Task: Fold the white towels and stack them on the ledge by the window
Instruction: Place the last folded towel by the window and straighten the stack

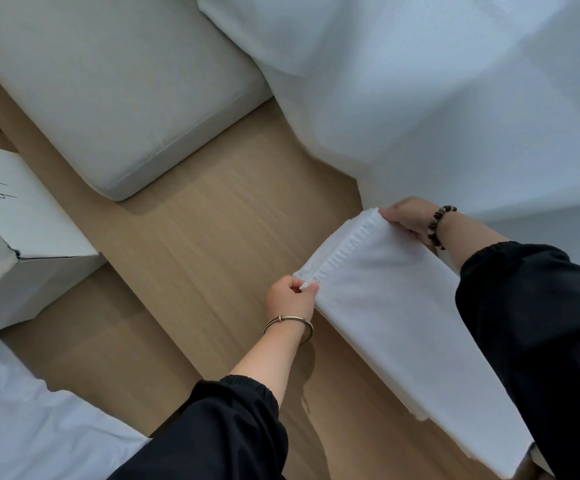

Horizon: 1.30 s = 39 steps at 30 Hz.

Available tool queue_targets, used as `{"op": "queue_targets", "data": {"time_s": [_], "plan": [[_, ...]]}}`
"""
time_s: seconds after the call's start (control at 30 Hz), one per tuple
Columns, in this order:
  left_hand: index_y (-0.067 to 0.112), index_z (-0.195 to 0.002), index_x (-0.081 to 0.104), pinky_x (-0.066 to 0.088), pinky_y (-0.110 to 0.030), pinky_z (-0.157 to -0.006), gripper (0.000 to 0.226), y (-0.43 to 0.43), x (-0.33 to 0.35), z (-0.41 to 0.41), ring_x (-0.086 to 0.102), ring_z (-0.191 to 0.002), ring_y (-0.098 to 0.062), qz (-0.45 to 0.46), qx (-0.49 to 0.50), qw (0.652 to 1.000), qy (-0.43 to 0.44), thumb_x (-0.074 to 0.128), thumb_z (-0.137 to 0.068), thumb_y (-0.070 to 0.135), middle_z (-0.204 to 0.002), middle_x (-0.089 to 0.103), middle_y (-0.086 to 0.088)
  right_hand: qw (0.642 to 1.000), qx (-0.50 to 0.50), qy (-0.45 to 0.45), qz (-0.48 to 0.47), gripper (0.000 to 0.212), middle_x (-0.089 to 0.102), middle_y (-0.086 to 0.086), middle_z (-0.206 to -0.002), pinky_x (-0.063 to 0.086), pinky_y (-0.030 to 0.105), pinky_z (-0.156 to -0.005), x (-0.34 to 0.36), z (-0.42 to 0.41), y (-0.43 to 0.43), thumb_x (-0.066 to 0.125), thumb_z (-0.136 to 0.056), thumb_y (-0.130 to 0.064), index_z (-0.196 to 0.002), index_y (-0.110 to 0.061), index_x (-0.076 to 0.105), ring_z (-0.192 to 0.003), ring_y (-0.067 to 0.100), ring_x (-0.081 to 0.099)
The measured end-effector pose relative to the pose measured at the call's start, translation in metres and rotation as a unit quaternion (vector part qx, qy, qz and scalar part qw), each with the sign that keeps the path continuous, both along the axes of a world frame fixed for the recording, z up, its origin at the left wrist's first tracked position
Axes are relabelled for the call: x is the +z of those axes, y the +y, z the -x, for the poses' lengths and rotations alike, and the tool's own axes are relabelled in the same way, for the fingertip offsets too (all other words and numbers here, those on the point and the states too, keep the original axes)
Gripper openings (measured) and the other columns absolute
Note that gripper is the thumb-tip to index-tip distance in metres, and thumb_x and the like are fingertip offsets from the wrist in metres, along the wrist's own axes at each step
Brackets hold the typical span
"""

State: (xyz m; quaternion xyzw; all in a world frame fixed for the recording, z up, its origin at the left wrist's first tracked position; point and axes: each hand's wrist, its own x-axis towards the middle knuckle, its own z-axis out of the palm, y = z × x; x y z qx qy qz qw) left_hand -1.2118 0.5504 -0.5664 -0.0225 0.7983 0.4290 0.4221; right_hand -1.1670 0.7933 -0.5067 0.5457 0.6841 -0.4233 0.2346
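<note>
Now both hands outstretched, towel pinched

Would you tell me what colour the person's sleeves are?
The sleeves are black; the head view shows them best.

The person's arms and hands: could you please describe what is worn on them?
Loose black sleeves with elasticated cuffs cover both arms. A thin metal bangle circles the left wrist; a bracelet of dark round beads the right. The left hand and right hand are ungloved.
</note>
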Motion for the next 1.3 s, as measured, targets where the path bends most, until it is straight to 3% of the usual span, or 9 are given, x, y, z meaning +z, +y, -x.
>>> {"op": "queue_targets", "data": {"time_s": [0.1, 0.23, 0.4, 0.5, 0.6, 0.73, 0.93, 1.17, 1.3], "plan": [[0.020, -0.062, 0.051, 0.029, -0.008, -0.038, 0.027, 0.001, 0.000, 0.004, 0.040, -0.048, -0.007, -0.005, -0.031, 0.999, 0.005, 0.070, -0.080, 0.016, -0.057, 0.046, 0.006, 0.990, 0.059, 0.029, -0.128, 0.042, 0.048, 0.007, -0.061, 0.036, 0.031, -0.056, -0.008, -0.004, -0.013, 0.047, -0.095, -0.027, -0.058, -0.008, 0.049, -0.059, 0.023, 0.045], [0.018, -0.063, 0.050, 0.031, -0.010, -0.042, 0.025, -0.002, 0.000, 0.006, 0.041, -0.052, -0.010, -0.018, -0.046, 0.999, 0.007, 0.067, -0.080, 0.011, -0.060, 0.048, 0.003, 0.935, 0.120, 0.024, -0.333, 0.046, 0.042, 0.001, -0.058, 0.031, 0.033, -0.070, -0.022, -0.009, -0.040, 0.043, -0.097, -0.023, -0.052, -0.016, 0.036, -0.075, 0.022, 0.037], [0.017, -0.070, 0.056, 0.057, -0.036, -0.062, 0.019, -0.008, 0.006, -0.010, 0.055, -0.051, -0.011, -0.024, 0.060, 0.997, -0.045, 0.071, -0.080, 0.021, -0.062, 0.057, 0.003, 0.976, -0.056, 0.072, -0.198, 0.048, 0.033, 0.004, -0.056, 0.028, 0.031, -0.059, -0.024, -0.012, -0.025, 0.041, -0.097, -0.032, -0.054, -0.013, 0.034, -0.059, 0.024, 0.034], [0.019, -0.071, 0.061, 0.059, -0.042, -0.068, 0.021, -0.007, 0.008, -0.024, 0.061, -0.058, -0.011, -0.013, 0.091, 0.988, -0.122, 0.077, -0.073, 0.031, -0.066, 0.063, 0.004, 0.992, -0.054, 0.009, -0.110, 0.054, 0.047, 0.007, -0.072, 0.032, 0.030, -0.065, -0.013, -0.010, -0.003, 0.030, -0.098, -0.048, -0.064, -0.009, 0.046, -0.074, 0.023, 0.043], [0.019, -0.068, 0.062, 0.055, -0.047, -0.081, 0.017, -0.005, 0.009, -0.030, 0.063, -0.076, -0.023, -0.018, 0.109, 0.984, -0.136, 0.078, -0.074, 0.024, -0.073, 0.065, 0.000, 0.992, 0.004, -0.033, -0.124, 0.059, 0.049, 0.008, -0.075, 0.033, 0.029, -0.060, -0.020, -0.009, -0.005, 0.027, -0.098, -0.050, -0.067, -0.003, 0.045, -0.068, 0.021, 0.046], [0.017, -0.065, 0.060, 0.055, -0.051, -0.079, 0.020, -0.006, 0.007, -0.026, 0.060, -0.069, -0.023, -0.034, 0.080, 0.991, -0.098, 0.074, -0.078, 0.017, -0.069, 0.063, -0.003, 0.974, 0.001, -0.016, -0.226, 0.064, 0.039, 0.005, -0.051, 0.025, 0.030, -0.047, -0.031, -0.010, -0.020, 0.031, -0.097, -0.052, -0.051, -0.008, 0.036, -0.049, 0.021, 0.039], [0.016, -0.069, 0.059, 0.056, -0.030, -0.063, 0.019, -0.007, 0.004, -0.018, 0.061, -0.067, -0.018, -0.075, 0.053, 0.991, -0.101, 0.067, -0.084, 0.007, -0.069, 0.061, -0.002, 0.910, -0.009, -0.011, -0.415, 0.064, 0.036, 0.003, -0.047, 0.017, 0.029, -0.047, -0.046, -0.017, -0.040, 0.026, -0.099, -0.044, -0.045, -0.011, 0.036, -0.058, 0.024, 0.040], [0.022, -0.072, 0.061, 0.051, -0.019, -0.060, 0.016, -0.010, 0.009, -0.015, 0.062, -0.067, -0.008, -0.097, 0.019, 0.992, -0.073, 0.067, -0.086, 0.018, -0.070, 0.063, 0.006, 0.937, -0.031, 0.003, -0.347, 0.064, 0.045, 0.010, -0.056, 0.031, 0.031, -0.058, -0.047, -0.014, -0.029, 0.022, -0.100, -0.041, -0.050, -0.005, 0.042, -0.064, 0.026, 0.045], [0.027, -0.076, 0.059, 0.036, -0.004, -0.057, 0.013, -0.006, 0.012, -0.019, 0.054, -0.076, -0.001, -0.052, -0.028, 0.998, 0.031, 0.065, -0.086, 0.032, -0.084, 0.052, 0.014, 0.935, -0.135, 0.028, -0.327, 0.053, 0.048, 0.010, -0.090, 0.031, 0.030, -0.068, -0.048, -0.018, -0.026, 0.030, -0.097, -0.046, -0.091, 0.001, 0.053, -0.080, 0.023, 0.041]]}}
